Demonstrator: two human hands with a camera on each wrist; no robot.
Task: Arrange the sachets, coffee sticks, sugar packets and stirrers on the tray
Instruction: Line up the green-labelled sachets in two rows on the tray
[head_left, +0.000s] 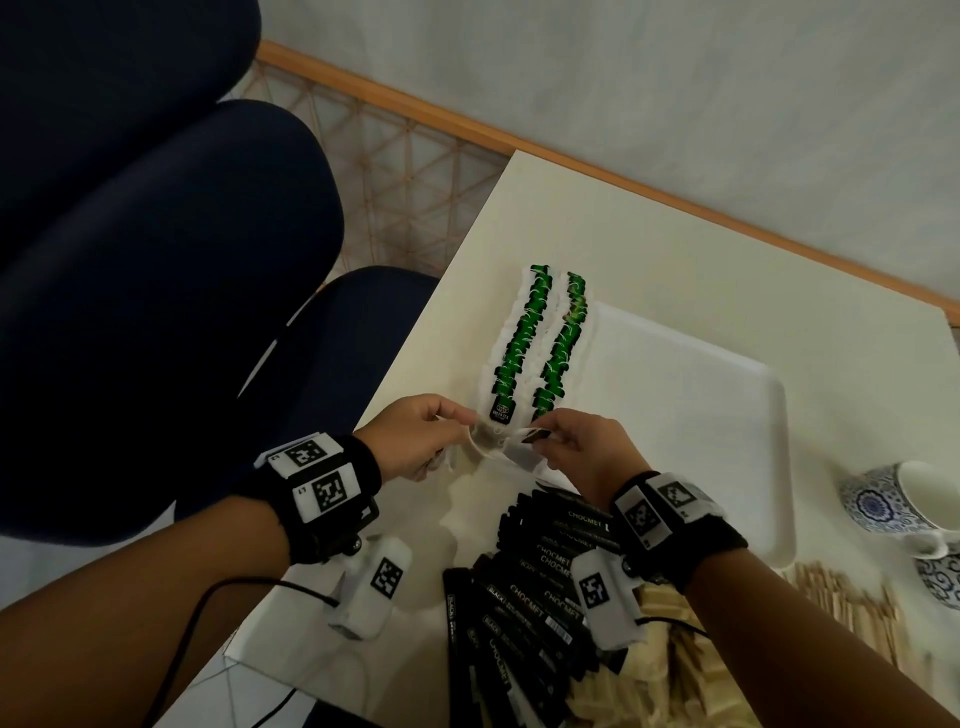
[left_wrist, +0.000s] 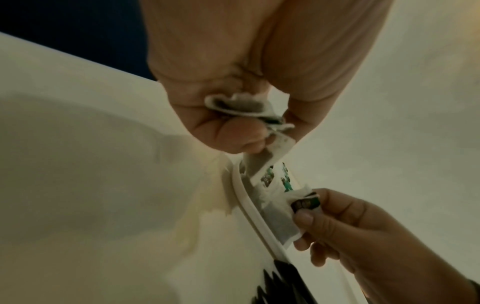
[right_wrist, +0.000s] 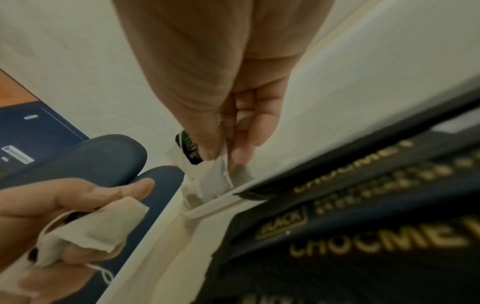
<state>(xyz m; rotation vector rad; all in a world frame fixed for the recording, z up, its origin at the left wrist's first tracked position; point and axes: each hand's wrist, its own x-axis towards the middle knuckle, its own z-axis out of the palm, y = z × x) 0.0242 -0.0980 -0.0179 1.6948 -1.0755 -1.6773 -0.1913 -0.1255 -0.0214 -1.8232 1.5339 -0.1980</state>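
Observation:
Two rows of green-tagged tea sachets (head_left: 540, 343) lie along the left side of the white tray (head_left: 701, 384). At the near end of those rows my left hand (head_left: 415, 436) grips a small bunch of white tea sachets (left_wrist: 241, 107), also seen in the right wrist view as sachets (right_wrist: 103, 226). My right hand (head_left: 576, 447) pinches one tea sachet (right_wrist: 218, 164) by its top, its green tag (left_wrist: 305, 202) beside my thumb, over the tray's near left corner. Black coffee sticks (head_left: 540, 582) are piled below my right wrist. Pale sugar packets (head_left: 665, 675) and wooden stirrers (head_left: 841, 608) lie at the lower right.
A blue-patterned cup (head_left: 904, 499) stands right of the tray, with a second patterned piece (head_left: 940, 577) below it. The cream table (head_left: 623, 234) ends at its left edge near my left hand. A dark blue chair (head_left: 156, 286) stands left of the table.

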